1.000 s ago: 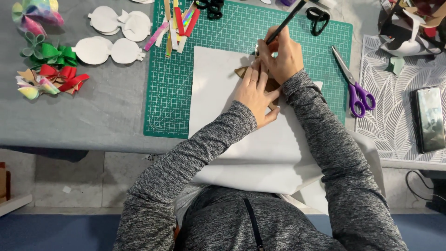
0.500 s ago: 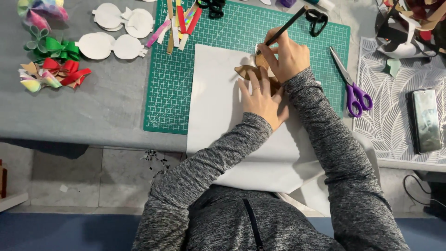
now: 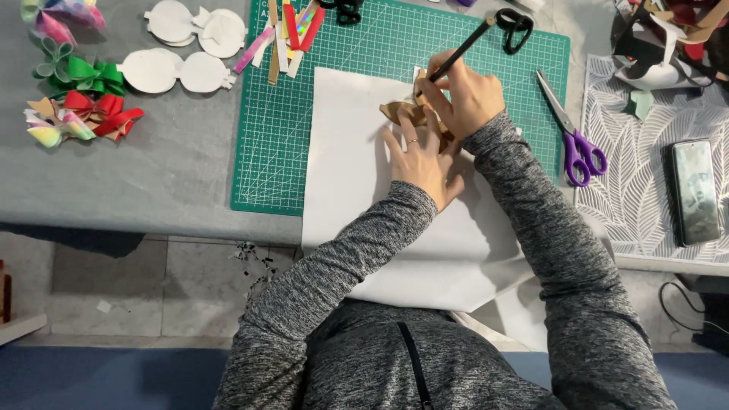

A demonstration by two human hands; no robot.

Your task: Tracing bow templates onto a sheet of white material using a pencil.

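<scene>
From my seat the view is bright and evenly lit, with soft light from overhead and no harsh contrast. The white sheet (image 3: 357, 175) comes close to washing out, yet its edges hold. My left hand (image 3: 421, 159) throws a faint, soft shadow on the sheet to its left. The phone (image 3: 696, 192) at the right shows a dull reflection. Focus is sharp on the green mat (image 3: 364, 61); the floor near me looks dimmer and a little softer.
</scene>
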